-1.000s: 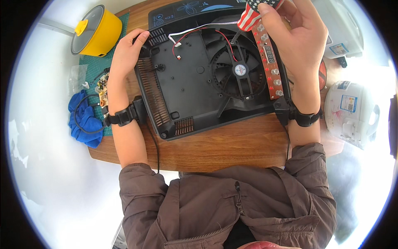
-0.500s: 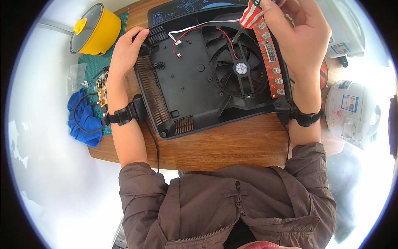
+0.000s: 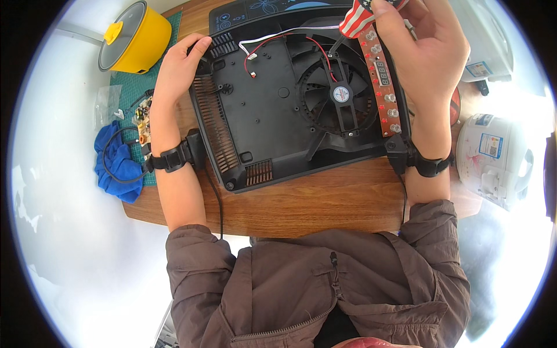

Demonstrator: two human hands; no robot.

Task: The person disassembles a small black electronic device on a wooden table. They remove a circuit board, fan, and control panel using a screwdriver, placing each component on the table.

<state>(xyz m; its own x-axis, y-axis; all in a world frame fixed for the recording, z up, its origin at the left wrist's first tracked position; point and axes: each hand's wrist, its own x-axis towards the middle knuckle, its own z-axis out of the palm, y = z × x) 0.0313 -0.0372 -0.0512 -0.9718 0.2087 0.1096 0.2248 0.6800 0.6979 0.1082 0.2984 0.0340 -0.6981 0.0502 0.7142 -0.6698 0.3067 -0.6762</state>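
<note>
Two hands at an opened black cooker base [image 3: 272, 110]: left hand [image 3: 177, 66] curled over its corner, right hand [image 3: 426, 52] pinching a striped screwdriver handle [image 3: 355, 17] above the red control board [image 3: 383, 84], probably unscrewing, needing steady downward pressure.

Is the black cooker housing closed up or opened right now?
Opened: the black housing shows its inside, with the fan, loose wires and the red circuit strip exposed.

1. The striped tool [image 3: 357, 17] runs off the top edge; its tip is unseen.
2. The right hand [image 3: 426, 55] covers the tool's handle.
3. The left hand's fingers [image 3: 194, 46] curl over the black housing [image 3: 278, 110], hiding its corner.
</note>
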